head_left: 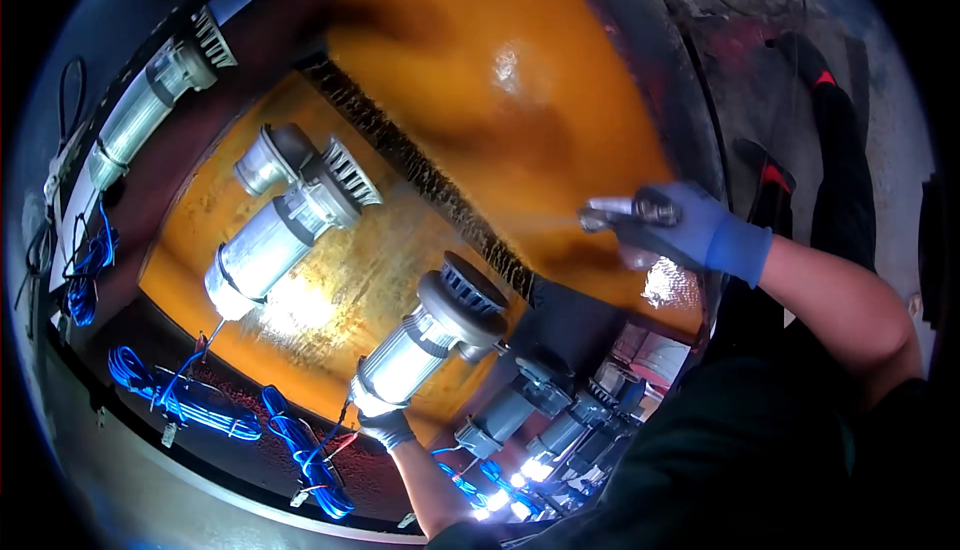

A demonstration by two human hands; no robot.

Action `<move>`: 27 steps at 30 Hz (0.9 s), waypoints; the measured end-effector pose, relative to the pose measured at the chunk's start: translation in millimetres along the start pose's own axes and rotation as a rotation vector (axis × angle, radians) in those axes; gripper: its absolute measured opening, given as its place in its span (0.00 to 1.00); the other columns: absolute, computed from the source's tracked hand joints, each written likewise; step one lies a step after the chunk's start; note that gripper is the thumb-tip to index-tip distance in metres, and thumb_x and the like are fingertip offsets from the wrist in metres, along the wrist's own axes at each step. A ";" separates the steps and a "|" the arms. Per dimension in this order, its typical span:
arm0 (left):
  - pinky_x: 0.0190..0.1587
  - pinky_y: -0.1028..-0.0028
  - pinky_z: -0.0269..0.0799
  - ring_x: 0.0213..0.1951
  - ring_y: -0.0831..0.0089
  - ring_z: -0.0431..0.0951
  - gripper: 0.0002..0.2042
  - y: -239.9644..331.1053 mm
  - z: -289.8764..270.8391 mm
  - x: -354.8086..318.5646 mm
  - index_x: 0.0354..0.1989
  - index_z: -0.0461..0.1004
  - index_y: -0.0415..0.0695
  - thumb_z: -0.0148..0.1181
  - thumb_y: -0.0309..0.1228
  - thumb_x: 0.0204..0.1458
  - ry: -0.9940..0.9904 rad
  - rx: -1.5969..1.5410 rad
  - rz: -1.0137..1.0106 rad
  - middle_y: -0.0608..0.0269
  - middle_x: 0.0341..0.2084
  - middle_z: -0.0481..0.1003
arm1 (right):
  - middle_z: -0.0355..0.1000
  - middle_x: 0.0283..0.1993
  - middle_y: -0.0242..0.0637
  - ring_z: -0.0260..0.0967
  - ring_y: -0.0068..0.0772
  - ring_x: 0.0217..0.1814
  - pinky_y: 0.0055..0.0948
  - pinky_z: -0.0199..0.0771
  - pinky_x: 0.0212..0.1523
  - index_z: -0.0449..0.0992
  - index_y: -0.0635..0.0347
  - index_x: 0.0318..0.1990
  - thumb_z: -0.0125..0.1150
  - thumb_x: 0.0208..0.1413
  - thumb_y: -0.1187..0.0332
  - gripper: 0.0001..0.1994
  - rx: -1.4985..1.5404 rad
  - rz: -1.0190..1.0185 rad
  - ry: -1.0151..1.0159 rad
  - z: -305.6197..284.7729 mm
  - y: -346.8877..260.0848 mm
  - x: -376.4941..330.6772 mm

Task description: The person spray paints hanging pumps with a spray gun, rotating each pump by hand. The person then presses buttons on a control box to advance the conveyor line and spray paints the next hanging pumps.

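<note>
My right hand [695, 228], in a grey-blue glove, grips a metal spray gun [618, 214]. A faint mist streams leftward from its nozzle, toward the slotted top of a silvery submersible pump [405, 355]. My left hand [388, 428], gloved too, is closed around the lower end of that pump, where its cable comes out; the fingers are partly hidden. A second silvery pump [268, 250] with a side outlet stands tilted to its left. Blue coiled cable [305, 450] lies beside my left hand.
A third pump [150, 110] stands at the far left. Several grey pumps [515, 410] are at the lower right. An orange-yellow panel [470, 70] rises behind a dark bristly strip [420, 170]. Another blue cable coil [185, 400] lies at the lower left. A person's dark-clad legs [845, 160] show at right.
</note>
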State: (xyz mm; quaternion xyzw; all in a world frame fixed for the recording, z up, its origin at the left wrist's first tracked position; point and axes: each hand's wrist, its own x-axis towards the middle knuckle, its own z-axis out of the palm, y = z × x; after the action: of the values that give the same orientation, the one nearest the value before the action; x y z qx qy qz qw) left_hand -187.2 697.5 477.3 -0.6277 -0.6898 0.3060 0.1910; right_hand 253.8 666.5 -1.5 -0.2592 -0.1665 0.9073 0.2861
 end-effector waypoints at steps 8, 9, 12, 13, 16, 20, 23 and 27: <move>0.53 0.70 0.80 0.50 0.66 0.84 0.28 -0.9 5.1 -0.3 0.66 0.77 0.45 0.69 0.34 0.53 0.065 0.072 0.035 0.60 0.51 0.81 | 0.80 0.38 0.50 0.82 0.51 0.42 0.44 0.80 0.43 0.80 0.58 0.47 0.71 0.60 0.61 0.14 -0.494 -0.381 -0.014 40.0 -33.6 -57.4; 0.52 0.71 0.80 0.50 0.67 0.84 0.29 -10.5 11.2 -4.2 0.67 0.76 0.47 0.70 0.36 0.53 0.091 0.077 0.042 0.61 0.51 0.82 | 0.80 0.38 0.50 0.82 0.51 0.42 0.44 0.80 0.43 0.80 0.58 0.47 0.71 0.60 0.61 0.14 -0.504 -0.381 -0.025 46.3 -35.3 -56.4; 0.49 0.72 0.81 0.49 0.68 0.85 0.31 -28.4 24.5 -12.4 0.68 0.76 0.50 0.70 0.39 0.53 0.133 0.057 0.031 0.64 0.51 0.82 | 0.80 0.40 0.46 0.82 0.51 0.41 0.44 0.81 0.42 0.80 0.57 0.47 0.72 0.60 0.63 0.13 -0.577 -0.473 -0.080 50.7 -47.3 -60.7; 0.48 0.72 0.81 0.49 0.69 0.85 0.31 -36.0 30.0 -14.7 0.68 0.76 0.51 0.70 0.39 0.53 0.139 0.044 0.023 0.65 0.51 0.82 | 0.80 0.40 0.46 0.82 0.51 0.41 0.44 0.81 0.42 0.80 0.57 0.47 0.72 0.60 0.63 0.13 -0.583 -0.476 -0.080 55.0 -48.2 -61.2; 0.40 0.70 0.82 0.47 0.69 0.86 0.29 -71.5 49.0 -25.0 0.66 0.77 0.54 0.71 0.40 0.52 0.131 0.061 -0.067 0.67 0.47 0.83 | 0.79 0.38 0.44 0.81 0.51 0.41 0.44 0.79 0.41 0.80 0.56 0.46 0.73 0.60 0.59 0.15 -0.766 -0.357 -0.250 71.0 -44.9 -63.2; 0.40 0.67 0.82 0.44 0.65 0.85 0.26 -100.4 66.3 -19.4 0.63 0.78 0.53 0.69 0.40 0.53 0.212 0.271 -0.019 0.65 0.43 0.83 | 0.80 0.39 0.44 0.82 0.50 0.43 0.47 0.80 0.42 0.80 0.54 0.46 0.70 0.62 0.53 0.16 -0.513 -0.485 0.013 88.4 -32.1 -50.7; 0.46 0.65 0.81 0.44 0.61 0.85 0.23 -43.4 48.9 1.7 0.60 0.79 0.51 0.66 0.38 0.55 0.171 0.432 0.055 0.61 0.43 0.82 | 0.79 0.39 0.47 0.82 0.51 0.44 0.46 0.80 0.42 0.79 0.56 0.46 0.73 0.60 0.57 0.15 -0.752 -0.377 -0.180 91.2 -26.9 -55.9; 0.54 0.63 0.78 0.52 0.60 0.82 0.24 -1.4 25.5 1.9 0.62 0.76 0.48 0.64 0.37 0.57 0.052 0.656 -0.062 0.58 0.50 0.79 | 0.79 0.37 0.47 0.83 0.49 0.39 0.47 0.80 0.39 0.78 0.57 0.45 0.75 0.59 0.59 0.15 -0.589 -0.435 -0.091 100.8 -26.0 -55.7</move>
State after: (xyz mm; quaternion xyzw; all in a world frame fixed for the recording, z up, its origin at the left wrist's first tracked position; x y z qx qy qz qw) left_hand -205.1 694.7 459.2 -0.5190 -0.5680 0.4899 0.4098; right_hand 247.1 637.5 112.8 -0.2484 -0.4841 0.7492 0.3778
